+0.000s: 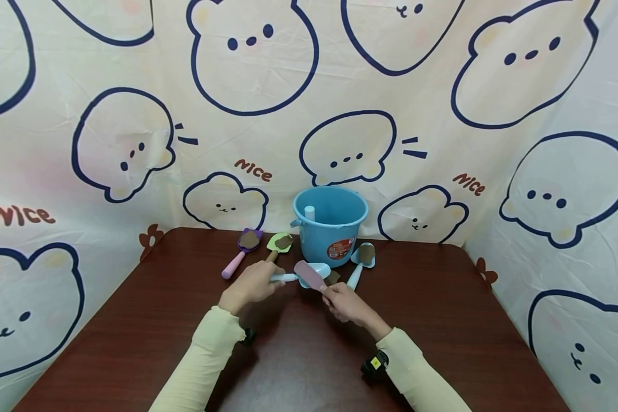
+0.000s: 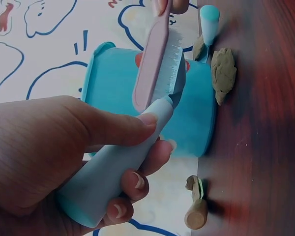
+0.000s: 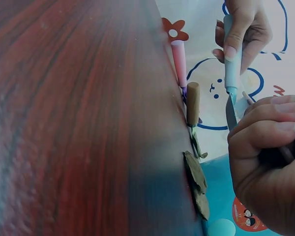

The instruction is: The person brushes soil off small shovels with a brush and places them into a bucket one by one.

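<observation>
The step in hand looks like cleaning a dirty toy spoon: a brush is laid against the bowl of a scoop held up over the dark red-brown wooden desk [image 1: 443, 320], just in front of the blue plastic bucket [image 1: 331, 226].

The left hand [image 1: 252, 284] has its fingers curled fully around the pale blue plastic handle of the light blue scoop [image 1: 309, 273], thumb pressed along the top of the handle; the scoop's bowl points away from that hand toward the right one. The right hand [image 1: 346, 302] pinches the handle end of the mauve-pink plastic brush with white bristles [image 1: 310, 275], fingers tightly closed on it. In the left wrist view the bristles [image 2: 171, 69] lie against the scoop's bowl.

A small brown clay-like lump [image 1: 332, 278] lies on the desk just beyond the right hand, beneath the scoop. Further from the hands, beside the bucket, lie three more soiled tools: a purple-headed spoon with a pink handle [image 1: 241, 252] beyond the left hand, a green leaf-shaped spoon with a wooden handle [image 1: 279, 244] next to it, and a light blue shovel [image 1: 361, 260] beyond the right hand.

The next move, I judge, calls for short strokes of the brush across the bowl while the left hand keeps the scoop steady.
</observation>
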Demonstrator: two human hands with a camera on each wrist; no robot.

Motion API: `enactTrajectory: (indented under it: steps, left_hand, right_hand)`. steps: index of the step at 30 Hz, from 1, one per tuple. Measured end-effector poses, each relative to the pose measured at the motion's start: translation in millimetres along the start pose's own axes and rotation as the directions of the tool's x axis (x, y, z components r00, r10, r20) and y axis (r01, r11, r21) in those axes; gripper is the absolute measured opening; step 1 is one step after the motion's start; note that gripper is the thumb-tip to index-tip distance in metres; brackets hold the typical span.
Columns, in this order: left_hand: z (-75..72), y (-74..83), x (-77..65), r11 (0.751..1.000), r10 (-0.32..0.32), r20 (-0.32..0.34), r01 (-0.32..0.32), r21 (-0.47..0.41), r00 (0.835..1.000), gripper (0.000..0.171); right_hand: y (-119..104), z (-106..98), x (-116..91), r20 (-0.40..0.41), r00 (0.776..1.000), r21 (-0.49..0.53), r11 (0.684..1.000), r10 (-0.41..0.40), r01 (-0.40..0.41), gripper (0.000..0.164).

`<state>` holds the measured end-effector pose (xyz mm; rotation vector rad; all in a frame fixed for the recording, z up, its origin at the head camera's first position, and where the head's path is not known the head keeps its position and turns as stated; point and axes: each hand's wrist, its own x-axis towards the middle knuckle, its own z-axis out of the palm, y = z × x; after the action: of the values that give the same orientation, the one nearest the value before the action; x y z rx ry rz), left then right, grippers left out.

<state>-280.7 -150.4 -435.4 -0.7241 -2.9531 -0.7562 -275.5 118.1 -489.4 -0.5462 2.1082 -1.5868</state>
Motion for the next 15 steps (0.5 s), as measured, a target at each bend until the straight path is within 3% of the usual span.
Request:
enactTrajectory:
  steps: [15]
  left_hand:
    - [-3.5,3.4,-1.5,0.997,0.056,-0.01,-0.055,0.051,0.998,0.011]
  right_hand:
    - [4.9,-6.4,0.8,-0.04,0.999,0.003,1.0,0.03,-0.03,0.049]
